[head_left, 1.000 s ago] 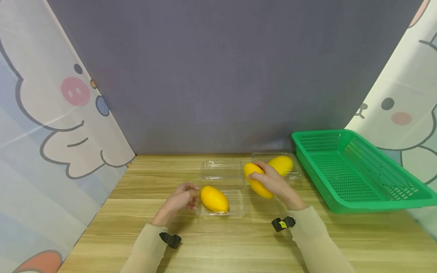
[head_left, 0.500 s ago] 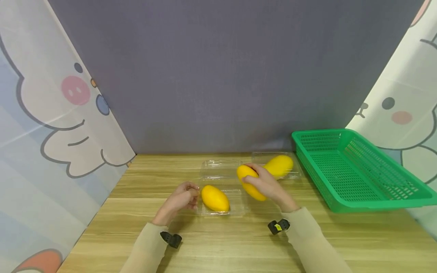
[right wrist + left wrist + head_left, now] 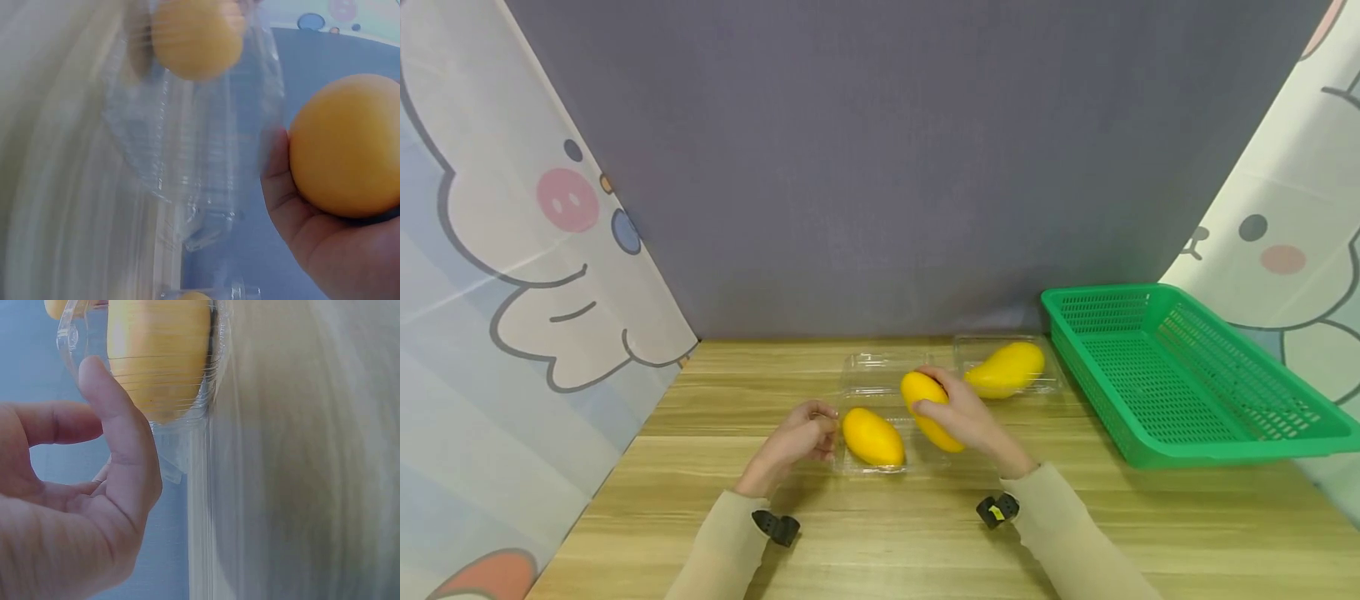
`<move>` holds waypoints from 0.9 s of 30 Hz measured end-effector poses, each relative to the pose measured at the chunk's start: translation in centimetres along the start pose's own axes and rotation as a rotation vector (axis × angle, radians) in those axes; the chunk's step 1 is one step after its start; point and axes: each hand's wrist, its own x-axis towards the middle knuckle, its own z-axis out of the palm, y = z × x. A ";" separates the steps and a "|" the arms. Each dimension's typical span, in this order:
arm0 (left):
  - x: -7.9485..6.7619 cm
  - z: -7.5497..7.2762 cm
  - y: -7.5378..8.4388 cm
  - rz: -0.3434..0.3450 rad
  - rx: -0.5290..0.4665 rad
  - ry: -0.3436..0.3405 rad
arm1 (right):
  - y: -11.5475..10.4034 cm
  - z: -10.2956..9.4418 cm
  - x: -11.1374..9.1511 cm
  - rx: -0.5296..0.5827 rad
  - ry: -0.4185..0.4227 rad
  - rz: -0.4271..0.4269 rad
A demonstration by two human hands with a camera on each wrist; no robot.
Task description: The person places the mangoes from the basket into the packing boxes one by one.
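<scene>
My right hand (image 3: 958, 412) grips a yellow mango (image 3: 924, 400) and holds it tilted over the right half of a clear plastic clamshell box (image 3: 891, 404). The right wrist view shows fingers and palm around this mango (image 3: 350, 147). Inside the box's front tray, on its left side, lies a second mango (image 3: 872, 437). My left hand (image 3: 796, 436) is at the box's left edge, its fingers loosely bent. In the left wrist view, a fingertip (image 3: 94, 369) overlaps the box's rim; whether it touches cannot be made out.
Behind and to the right, a third mango (image 3: 1011, 368) lies in another clear box (image 3: 1052, 379). A green plastic basket (image 3: 1138, 437) stands at the right of the wooden table (image 3: 880, 533). A grey panel (image 3: 865, 183) rises along the table's back.
My right hand has carried its mango leftward and slightly toward me, from beside the front box to over its right half. The left hand stays almost where it was.
</scene>
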 end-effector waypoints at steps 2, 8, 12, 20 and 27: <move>0.1 0.0 0.0 0.004 -0.001 0.000 | 0.0 0.5 0.0 -0.012 0.002 0.007; 0.1 0.0 0.0 -0.002 -0.002 0.001 | -0.1 1.8 -0.1 -0.026 0.012 0.020; 0.1 -0.1 -0.1 0.003 0.006 0.003 | -0.1 2.5 -0.1 -0.027 0.027 0.027; 0.2 -0.1 -0.2 -0.002 0.002 -0.002 | -0.3 3.3 -0.3 -0.088 0.041 0.010; 0.2 0.0 -0.1 0.006 0.001 -0.006 | -0.2 3.8 -0.3 -0.146 0.072 -0.010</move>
